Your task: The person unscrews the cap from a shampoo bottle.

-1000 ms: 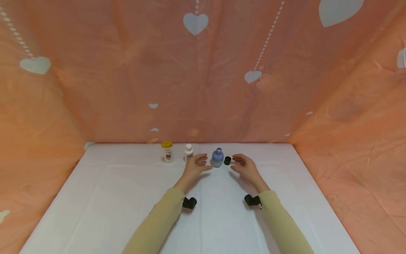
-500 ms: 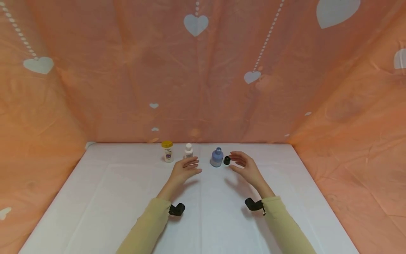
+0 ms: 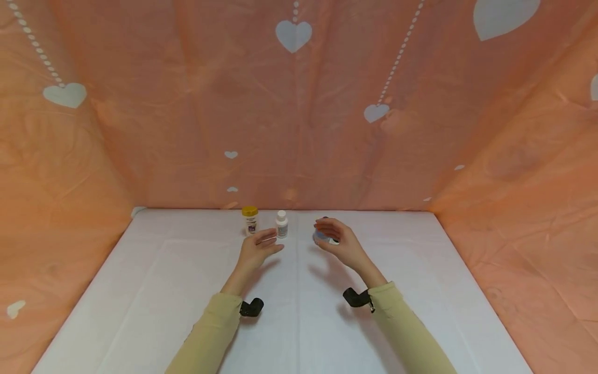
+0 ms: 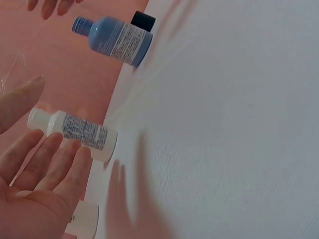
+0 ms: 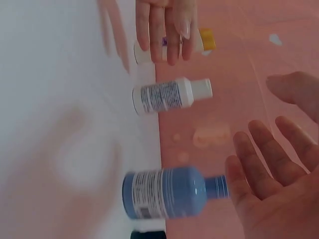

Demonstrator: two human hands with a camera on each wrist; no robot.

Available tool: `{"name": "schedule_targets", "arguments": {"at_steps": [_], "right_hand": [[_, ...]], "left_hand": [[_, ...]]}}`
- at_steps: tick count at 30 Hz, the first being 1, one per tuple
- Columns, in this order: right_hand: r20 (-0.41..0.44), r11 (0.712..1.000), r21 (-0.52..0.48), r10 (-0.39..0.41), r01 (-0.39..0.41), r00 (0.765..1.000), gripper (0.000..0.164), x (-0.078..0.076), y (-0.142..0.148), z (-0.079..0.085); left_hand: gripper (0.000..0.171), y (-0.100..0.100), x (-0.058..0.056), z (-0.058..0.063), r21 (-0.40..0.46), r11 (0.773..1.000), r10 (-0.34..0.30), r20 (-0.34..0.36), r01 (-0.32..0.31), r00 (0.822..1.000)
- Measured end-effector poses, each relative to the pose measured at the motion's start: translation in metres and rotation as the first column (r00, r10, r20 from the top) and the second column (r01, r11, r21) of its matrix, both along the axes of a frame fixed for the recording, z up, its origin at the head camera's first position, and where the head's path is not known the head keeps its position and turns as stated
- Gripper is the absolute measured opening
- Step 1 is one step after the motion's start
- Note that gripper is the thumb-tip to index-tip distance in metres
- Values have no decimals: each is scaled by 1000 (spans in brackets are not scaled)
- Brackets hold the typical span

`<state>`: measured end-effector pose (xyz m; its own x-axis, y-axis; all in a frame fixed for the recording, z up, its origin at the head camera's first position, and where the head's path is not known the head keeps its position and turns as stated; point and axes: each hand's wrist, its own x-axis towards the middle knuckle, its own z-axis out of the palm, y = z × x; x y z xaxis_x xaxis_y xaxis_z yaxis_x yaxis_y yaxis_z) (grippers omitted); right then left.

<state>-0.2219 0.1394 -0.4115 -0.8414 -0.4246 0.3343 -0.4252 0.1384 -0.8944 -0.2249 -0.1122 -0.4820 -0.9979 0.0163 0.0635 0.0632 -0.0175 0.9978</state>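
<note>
Three upright bottles stand in a row near the far edge of a white cloth-covered table (image 3: 140, 291), and both hands before them are relaxed, holding nothing. The right hand (image 3: 342, 244), thumb spread from its gently bent fingers, hangs in front of the translucent-looking blue bottle (image 4: 107, 36) with rounded shoulders and a bare, ridged neck; the left wrist view shows its fingertips apart from the bottle's mouth. The left hand (image 3: 254, 253), fingers loosely extended, is nearest the slim white bottle with a printed label (image 3: 282, 230) and the white cylindrical bottle with a yellow lid (image 3: 249, 220), gripping neither. A small black cylindrical cap (image 4: 143, 21) sits just beside the blue bottle's base; whether they touch is unclear. The blue bottle looks like stiff, glossy plastic or glass, so it would probably feel slick and, if filled, somewhat weighty; its contents cannot be judged. A wrap around the wide labelled body, below the shoulder, should be steadier than a pinch at the narrow neck, which could tip it. The white bottle seems lighter and suits a thumb-and-finger hold at mid-label. The cap, tiny and hard, calls for a fingertip pinch on its sides.
</note>
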Motion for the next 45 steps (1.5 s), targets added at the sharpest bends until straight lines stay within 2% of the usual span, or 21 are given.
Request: {"name": "schedule_targets", "arguments": {"at_steps": [6,13,19,23,26,30,34,45], "right_hand": [[2,998,56,24,-24,1000,46,-1,-18,6],[22,997,75,26,-28,999,46,-7,-33,4],[-1,998,64,3,-3,1000,45,-18,-44,-5],[13,999,52,-1,1,1000,46,-25,-50,-11],[16,999,35,-21,20,1000,47,-37,-54,-26],[2,994,70,-81,81,997,48,-53,-58,-45],[2,988,105,-118,117,993,48,-62,-61,-48],[56,990,88,-118,113,991,48,-74,-75,-52]], "left_hand": [[51,-2,-4,-3,-44,996,79,12,-78,997],[53,3,-11,-12,-85,989,123,45,-119,991],[55,9,-14,-11,-94,986,142,61,-136,988],[57,10,-17,-14,-98,984,159,66,-152,985],[59,12,-20,-16,-97,982,167,57,-161,984],[59,14,-24,-16,-100,981,170,35,-165,985],[60,16,-27,-15,-89,983,162,15,-160,987],[56,21,-34,-18,-88,981,170,-16,-170,985]]}}
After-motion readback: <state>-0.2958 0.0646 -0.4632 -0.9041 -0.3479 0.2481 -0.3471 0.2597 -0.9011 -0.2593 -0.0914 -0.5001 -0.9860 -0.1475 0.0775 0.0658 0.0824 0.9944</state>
